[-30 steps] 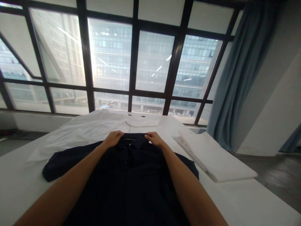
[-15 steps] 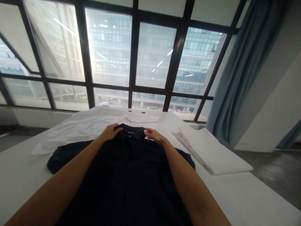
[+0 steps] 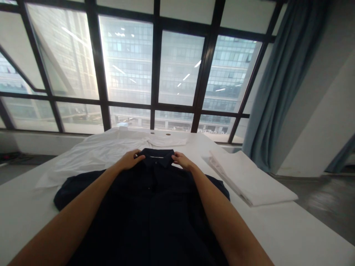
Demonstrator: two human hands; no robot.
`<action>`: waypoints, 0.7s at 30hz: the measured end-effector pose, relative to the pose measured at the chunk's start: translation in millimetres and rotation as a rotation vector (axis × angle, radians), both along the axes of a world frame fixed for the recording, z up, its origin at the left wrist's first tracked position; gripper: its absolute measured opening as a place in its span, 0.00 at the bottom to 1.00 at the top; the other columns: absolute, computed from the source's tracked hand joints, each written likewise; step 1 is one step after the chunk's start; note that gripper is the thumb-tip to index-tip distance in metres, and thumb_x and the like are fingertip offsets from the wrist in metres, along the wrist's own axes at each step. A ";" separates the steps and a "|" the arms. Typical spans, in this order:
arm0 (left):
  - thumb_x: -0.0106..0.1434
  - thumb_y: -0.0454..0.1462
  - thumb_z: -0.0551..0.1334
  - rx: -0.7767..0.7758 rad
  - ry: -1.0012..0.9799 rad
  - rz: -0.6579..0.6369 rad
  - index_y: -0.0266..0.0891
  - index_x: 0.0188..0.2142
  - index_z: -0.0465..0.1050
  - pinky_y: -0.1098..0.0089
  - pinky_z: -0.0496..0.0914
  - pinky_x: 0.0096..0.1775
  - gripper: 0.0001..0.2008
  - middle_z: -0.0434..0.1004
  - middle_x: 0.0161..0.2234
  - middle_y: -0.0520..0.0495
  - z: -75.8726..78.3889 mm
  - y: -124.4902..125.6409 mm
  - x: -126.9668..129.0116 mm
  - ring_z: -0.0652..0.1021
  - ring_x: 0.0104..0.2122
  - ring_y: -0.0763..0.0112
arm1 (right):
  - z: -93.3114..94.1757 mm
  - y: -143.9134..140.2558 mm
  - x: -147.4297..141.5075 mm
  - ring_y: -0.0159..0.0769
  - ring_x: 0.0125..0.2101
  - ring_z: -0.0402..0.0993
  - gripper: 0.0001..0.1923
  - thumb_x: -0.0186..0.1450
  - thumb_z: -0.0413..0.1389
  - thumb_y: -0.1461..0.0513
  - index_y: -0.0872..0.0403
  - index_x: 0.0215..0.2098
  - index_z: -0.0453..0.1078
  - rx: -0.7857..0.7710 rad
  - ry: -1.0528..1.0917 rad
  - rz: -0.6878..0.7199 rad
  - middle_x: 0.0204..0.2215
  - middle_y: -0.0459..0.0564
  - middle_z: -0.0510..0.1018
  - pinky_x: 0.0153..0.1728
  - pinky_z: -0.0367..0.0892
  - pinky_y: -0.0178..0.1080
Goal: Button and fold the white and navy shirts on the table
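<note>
A dark navy shirt (image 3: 149,218) lies front up on the white table (image 3: 280,229), its collar pointing away from me. My left hand (image 3: 129,159) grips the left side of the collar between thumb and fingers. On the opposite side my right hand (image 3: 181,160) pinches the collar's right edge. Between the two hands the collar (image 3: 158,152) is stretched out, with a pale label strip inside the neck and a small button below. The sleeves spread to both sides, partly hidden under my forearms.
Crumpled white cloth (image 3: 91,151) covers the table's far left. To the right rests a folded white cloth (image 3: 255,181). Tall dark-framed windows (image 3: 155,74) stand behind the table, with a blue-grey curtain (image 3: 280,96) at the right.
My right hand has shifted slightly right and now pinches the collar's edge. The collar looks wider and more level than before. My left hand stays at the collar's left side.
</note>
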State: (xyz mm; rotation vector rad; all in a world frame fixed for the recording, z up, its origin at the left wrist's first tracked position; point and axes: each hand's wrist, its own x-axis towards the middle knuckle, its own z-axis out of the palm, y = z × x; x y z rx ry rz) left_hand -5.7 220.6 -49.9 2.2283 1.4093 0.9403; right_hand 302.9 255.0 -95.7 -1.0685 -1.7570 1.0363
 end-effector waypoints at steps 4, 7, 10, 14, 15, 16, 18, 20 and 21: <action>0.48 0.52 0.63 -0.167 0.200 -0.061 0.43 0.27 0.76 0.67 0.66 0.36 0.16 0.77 0.25 0.49 -0.8 22.9 -14.8 0.76 0.32 0.59 | 15.4 13.4 11.2 0.32 0.29 0.68 0.08 0.63 0.53 0.58 0.54 0.36 0.65 0.206 -0.221 -0.187 0.28 0.45 0.73 0.34 0.63 0.37; 0.53 0.51 0.60 -0.042 0.256 0.027 0.43 0.26 0.75 0.67 0.66 0.38 0.16 0.78 0.28 0.46 4.5 52.0 -15.8 0.76 0.34 0.58 | 32.2 27.0 14.8 0.33 0.30 0.68 0.06 0.63 0.54 0.60 0.54 0.37 0.65 0.318 -0.434 -0.261 0.29 0.46 0.74 0.34 0.62 0.36; 0.56 0.50 0.59 0.067 0.337 0.142 0.42 0.31 0.76 0.66 0.66 0.41 0.16 0.80 0.34 0.44 13.2 80.3 -1.0 0.76 0.39 0.57 | 44.7 44.8 9.4 0.36 0.32 0.71 0.06 0.64 0.54 0.61 0.53 0.39 0.67 0.349 -0.549 -0.397 0.31 0.49 0.76 0.35 0.61 0.37; 0.56 0.51 0.61 0.107 0.418 0.256 0.42 0.35 0.76 0.65 0.66 0.42 0.17 0.79 0.39 0.41 14.9 100.1 30.9 0.76 0.42 0.55 | 41.4 63.5 -3.7 0.42 0.40 0.73 0.11 0.67 0.51 0.60 0.55 0.46 0.68 0.339 -0.624 -0.628 0.38 0.57 0.77 0.40 0.62 0.40; 0.56 0.50 0.61 0.104 0.420 0.259 0.41 0.36 0.76 0.65 0.66 0.42 0.17 0.79 0.40 0.40 12.3 100.9 36.6 0.76 0.42 0.55 | 37.3 64.4 -4.8 0.43 0.42 0.72 0.13 0.67 0.50 0.59 0.55 0.47 0.67 0.317 -0.652 -0.667 0.41 0.59 0.77 0.41 0.63 0.41; 0.57 0.50 0.60 0.097 0.418 0.255 0.40 0.37 0.76 0.64 0.66 0.43 0.17 0.79 0.40 0.39 8.8 100.1 39.8 0.76 0.43 0.54 | 32.8 62.8 -3.8 0.44 0.43 0.72 0.15 0.68 0.49 0.57 0.56 0.48 0.68 0.280 -0.693 -0.685 0.43 0.61 0.76 0.42 0.63 0.42; 0.58 0.49 0.59 0.078 0.423 0.245 0.39 0.39 0.76 0.61 0.66 0.45 0.18 0.78 0.42 0.36 1.0 94.9 35.8 0.75 0.44 0.53 | 23.9 51.4 6.4 0.46 0.45 0.72 0.17 0.68 0.48 0.56 0.57 0.47 0.69 0.181 -0.803 -0.669 0.44 0.64 0.76 0.44 0.64 0.44; 0.59 0.49 0.57 0.075 0.465 0.250 0.38 0.40 0.75 0.57 0.65 0.47 0.19 0.76 0.46 0.35 -5.7 86.4 16.1 0.74 0.47 0.50 | 17.6 29.1 28.2 0.50 0.46 0.72 0.16 0.67 0.49 0.56 0.58 0.44 0.72 0.097 -0.906 -0.632 0.44 0.66 0.76 0.44 0.64 0.47; 0.60 0.49 0.56 0.076 0.496 0.260 0.38 0.42 0.75 0.56 0.64 0.48 0.20 0.75 0.48 0.35 -8.4 81.2 0.8 0.73 0.49 0.50 | 15.8 14.5 42.7 0.51 0.46 0.73 0.15 0.66 0.51 0.57 0.59 0.42 0.73 0.077 -0.921 -0.627 0.44 0.67 0.76 0.44 0.64 0.48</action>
